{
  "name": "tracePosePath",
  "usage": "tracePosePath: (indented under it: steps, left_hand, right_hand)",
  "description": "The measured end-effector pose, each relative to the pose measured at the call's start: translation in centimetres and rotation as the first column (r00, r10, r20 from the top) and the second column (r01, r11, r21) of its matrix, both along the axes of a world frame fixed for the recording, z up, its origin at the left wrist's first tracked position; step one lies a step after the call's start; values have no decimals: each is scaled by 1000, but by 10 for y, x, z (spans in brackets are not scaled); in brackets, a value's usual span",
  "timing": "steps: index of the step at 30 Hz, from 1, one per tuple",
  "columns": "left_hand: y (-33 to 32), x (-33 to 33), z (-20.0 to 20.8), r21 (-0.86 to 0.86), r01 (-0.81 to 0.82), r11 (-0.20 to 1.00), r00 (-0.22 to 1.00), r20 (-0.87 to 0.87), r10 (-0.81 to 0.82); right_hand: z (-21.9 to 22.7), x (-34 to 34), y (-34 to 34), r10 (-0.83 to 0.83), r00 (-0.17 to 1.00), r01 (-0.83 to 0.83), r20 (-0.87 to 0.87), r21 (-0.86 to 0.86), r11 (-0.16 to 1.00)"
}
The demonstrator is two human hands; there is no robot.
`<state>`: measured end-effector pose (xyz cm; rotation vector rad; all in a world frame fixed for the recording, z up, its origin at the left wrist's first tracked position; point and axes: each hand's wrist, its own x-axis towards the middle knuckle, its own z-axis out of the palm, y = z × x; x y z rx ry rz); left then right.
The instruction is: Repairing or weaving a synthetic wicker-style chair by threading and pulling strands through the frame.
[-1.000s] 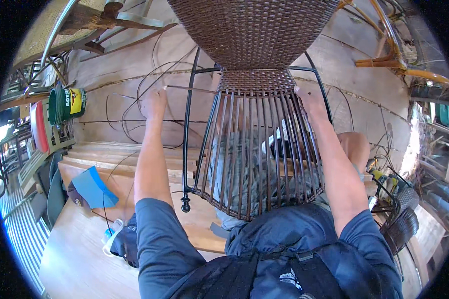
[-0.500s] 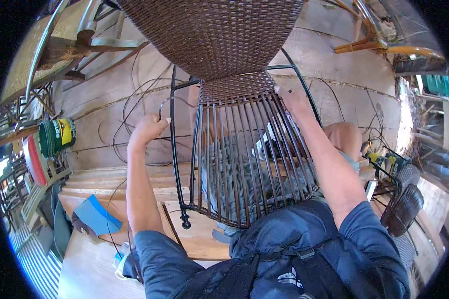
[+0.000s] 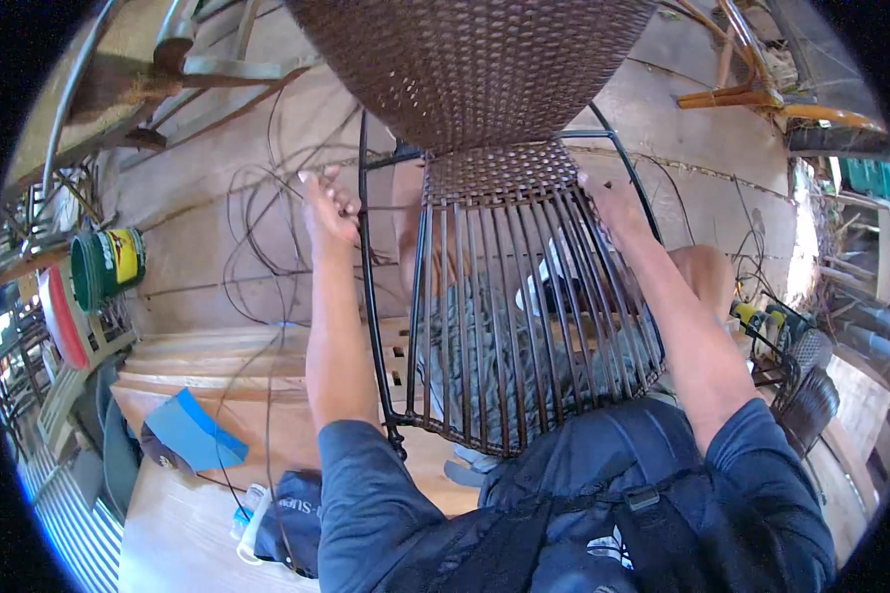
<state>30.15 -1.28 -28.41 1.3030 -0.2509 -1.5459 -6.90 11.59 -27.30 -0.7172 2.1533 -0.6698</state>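
A dark brown chair with a woven back (image 3: pixel 475 69) stands before me, its seat tipped toward my lap. A short band of finished weave (image 3: pixel 499 176) crosses the seat's far end; bare brown slats (image 3: pixel 509 316) run from it toward me. My right hand (image 3: pixel 618 210) closes on the right edge of the weave, its fingertips partly hidden. My left hand (image 3: pixel 331 210) is raised just outside the left black frame tube (image 3: pixel 366 267), fingers curled. A thin strand seems to run from the weave toward it; what lies in the fingers is unclear.
Loose dark strands (image 3: pixel 252 222) coil on the floor at left. Beyond them hangs a green and yellow bucket (image 3: pixel 109 267). Nearer lie a blue piece (image 3: pixel 198 435), a dark bag (image 3: pixel 297 519) and wooden boards (image 3: pixel 227 361). A yellow and black tool (image 3: pixel 752 318) is at right.
My left hand has moved up and away from me, its fingers turned upward. The view has shifted, so the chair appears farther right. My right hand stays at the weave's right edge.
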Motion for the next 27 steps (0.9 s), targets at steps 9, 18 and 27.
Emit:
tracePosePath:
  steps: [9,18,27]
  left_hand:
    - [-25,13,-28,104,3,995,995,100,-14]
    - [38,68,86,516,325,793,-47,846,-531]
    - [62,29,160,637,-31,770,-357,713,-604]
  right_hand:
    - [28,-2,3,60,998,-59,-19,54,997]
    - [32,-27,45,-452,483,293,750,349,890]
    - [-5,-37,-26,-130,292,699,947,-119,705]
